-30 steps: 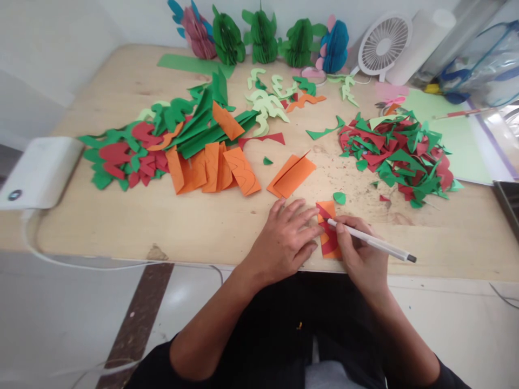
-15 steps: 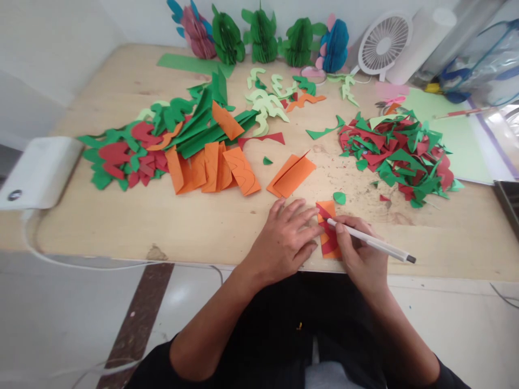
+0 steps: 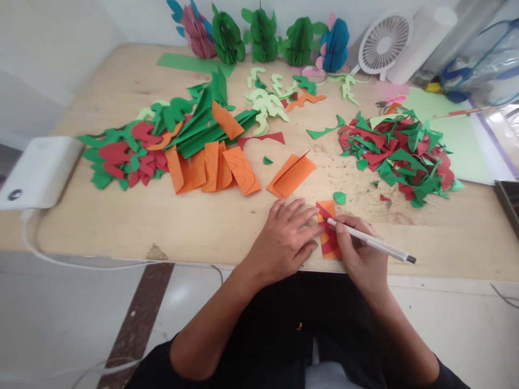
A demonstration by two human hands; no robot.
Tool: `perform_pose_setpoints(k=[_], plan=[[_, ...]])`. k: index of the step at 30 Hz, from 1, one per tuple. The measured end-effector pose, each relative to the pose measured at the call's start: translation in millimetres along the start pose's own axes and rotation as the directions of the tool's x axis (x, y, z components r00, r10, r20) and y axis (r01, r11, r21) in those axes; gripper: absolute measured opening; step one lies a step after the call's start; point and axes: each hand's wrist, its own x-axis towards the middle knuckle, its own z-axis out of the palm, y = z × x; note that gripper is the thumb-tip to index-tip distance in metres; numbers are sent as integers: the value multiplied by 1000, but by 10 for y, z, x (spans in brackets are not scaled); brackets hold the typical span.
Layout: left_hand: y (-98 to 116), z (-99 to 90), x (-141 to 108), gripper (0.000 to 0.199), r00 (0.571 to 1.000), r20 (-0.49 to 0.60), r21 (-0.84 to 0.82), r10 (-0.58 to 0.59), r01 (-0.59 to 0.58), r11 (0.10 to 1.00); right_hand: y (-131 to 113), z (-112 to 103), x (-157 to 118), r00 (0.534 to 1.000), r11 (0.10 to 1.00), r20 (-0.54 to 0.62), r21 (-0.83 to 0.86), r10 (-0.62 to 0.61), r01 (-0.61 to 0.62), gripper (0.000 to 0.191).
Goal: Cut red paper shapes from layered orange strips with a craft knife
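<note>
Left hand (image 3: 290, 237) rests palm down, fingers loosely spread, while the right hand (image 3: 363, 256) pinches a white pen (image 3: 373, 241), its tip down at a red cutout (image 3: 331, 234). Under them is a pale wooden table (image 3: 203, 227), smudged beside the scrap heap (image 3: 405, 156), with a white wall (image 3: 141, 21) behind and light floor (image 3: 186, 308) below; curved drawn lines mark a folder (image 3: 242, 172) among the orange pieces. Between the hands, near the table's front edge, the cutout lies on an orange card (image 3: 331, 207), left fingertips at its side.
</note>
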Motion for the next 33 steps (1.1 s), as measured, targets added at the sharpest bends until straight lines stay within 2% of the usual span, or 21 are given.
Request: perform_pose_setpoints(k=[16,25,33], plan=[[1,-2,6,34,1000,2,-6,1,-1,1000,6,2,1,1000,1000,10,10,26,-26,17],[5,-10,6,32,1000,-11,-7,3,-3,1000,50,-10,-75,976,944,5,251,220,-214,25],[7,-15,8,32,1000,-7,-15,1,-1,1000,56,3,-85,970,929,12,286,243,-236,25]])
